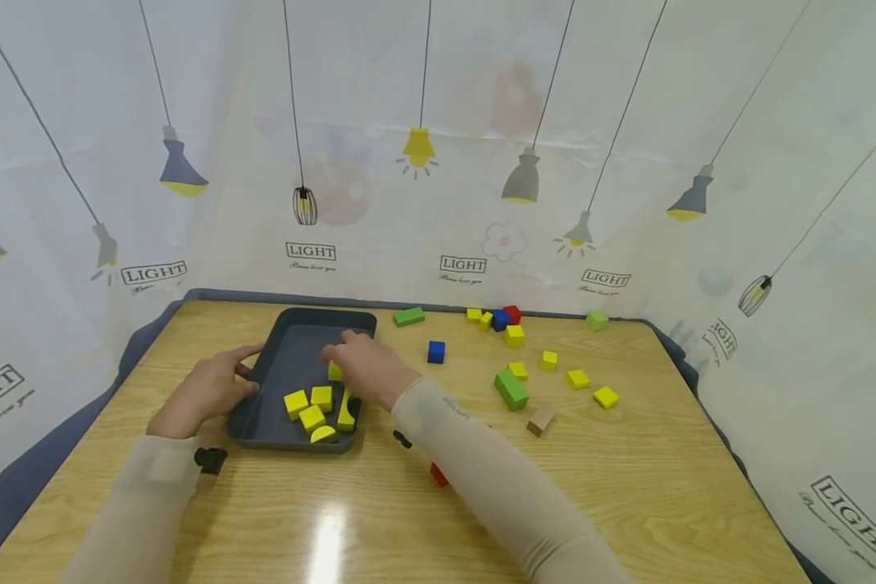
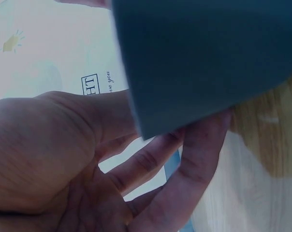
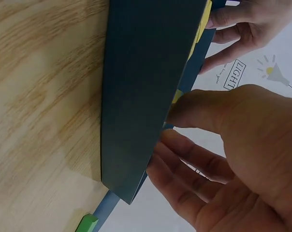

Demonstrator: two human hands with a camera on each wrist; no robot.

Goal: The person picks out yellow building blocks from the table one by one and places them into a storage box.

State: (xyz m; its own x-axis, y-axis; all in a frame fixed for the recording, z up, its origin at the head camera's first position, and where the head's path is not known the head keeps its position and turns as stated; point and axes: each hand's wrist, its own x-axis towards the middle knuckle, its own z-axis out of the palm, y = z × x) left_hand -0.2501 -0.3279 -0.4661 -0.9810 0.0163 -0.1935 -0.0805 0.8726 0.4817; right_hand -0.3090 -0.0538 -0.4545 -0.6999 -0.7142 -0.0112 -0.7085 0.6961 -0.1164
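Across the wooden table (image 1: 650, 495), with twelve at its far edge, the person's pale right sleeve (image 1: 496, 487) slants in from five o'clock; swung low, it could knock loose blocks aside. At ten o'clock lies the dark tray (image 1: 285, 353), which I fancy would skid if pushed from one side only. Against its nine o'clock wall the left hand (image 1: 208, 393) rests with fingers loosely spread. The right hand (image 1: 368, 365) reaches over the three o'clock wall, fingers bent down at a yellow block (image 1: 335, 371) inside; whether they pinch it, I can't tell from where I stand. A careless drop there could jostle the yellow arch (image 1: 346, 412), just toward six, or the yellow cubes (image 1: 311, 418) and yellow half-round (image 1: 323, 435) near it. Around all this, a long green block (image 1: 511, 390) sits at two o'clock, a plain wooden block (image 1: 542, 419) near it at three, and smaller yellow pieces (image 1: 549, 360) lie scattered between one and two. At twelve stands a blue cube (image 1: 435, 352), and at six the sleeve gets in the way, hiding part of a red block (image 1: 439, 474).
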